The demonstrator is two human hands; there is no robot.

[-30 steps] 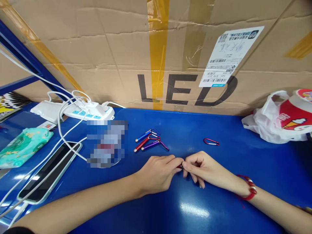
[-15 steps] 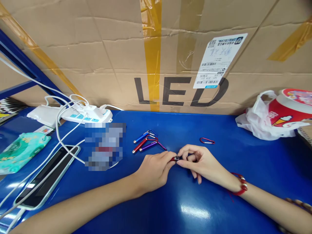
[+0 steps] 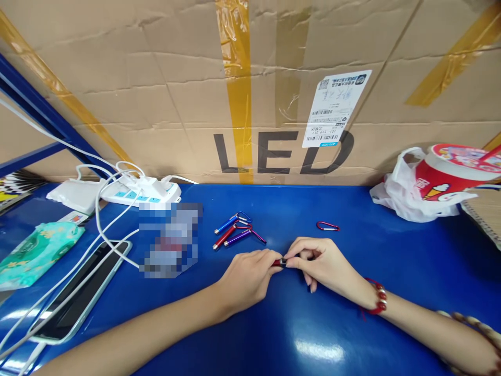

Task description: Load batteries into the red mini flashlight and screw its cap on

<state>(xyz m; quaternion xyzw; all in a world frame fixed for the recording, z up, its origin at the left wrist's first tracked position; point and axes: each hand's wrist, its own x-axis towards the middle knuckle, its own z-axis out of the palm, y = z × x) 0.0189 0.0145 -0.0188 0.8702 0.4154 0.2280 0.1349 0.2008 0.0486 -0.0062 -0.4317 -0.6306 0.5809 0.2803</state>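
In front of me, my left hand (image 3: 250,274) is closed around a small red keychain flashlight (image 3: 278,262), whose dark end sticks out past the thumb and finger. My right hand (image 3: 319,263) pinches at that dark end, its other fingers curled; any tiny part between the fingertips is too small to make out. Beyond my left hand lie a blue flashlight (image 3: 225,225), another red flashlight (image 3: 224,237) and a purple flashlight (image 3: 237,238), each with a carabiner clip. A loose red carabiner (image 3: 327,226) rests beyond my right hand.
A large cardboard box (image 3: 176,104) stands along the back of the blue table (image 3: 242,344). At left are a white power strip (image 3: 144,191) with cables, a phone (image 3: 78,292), a green packet (image 3: 43,250) and a blurred-out item (image 3: 172,243). A red cup (image 3: 442,175) in a plastic bag is at right.
My right fingertips have closed more tightly on the dark end of the red flashlight. The whole view has shifted slightly; the things on the table stay where they were.
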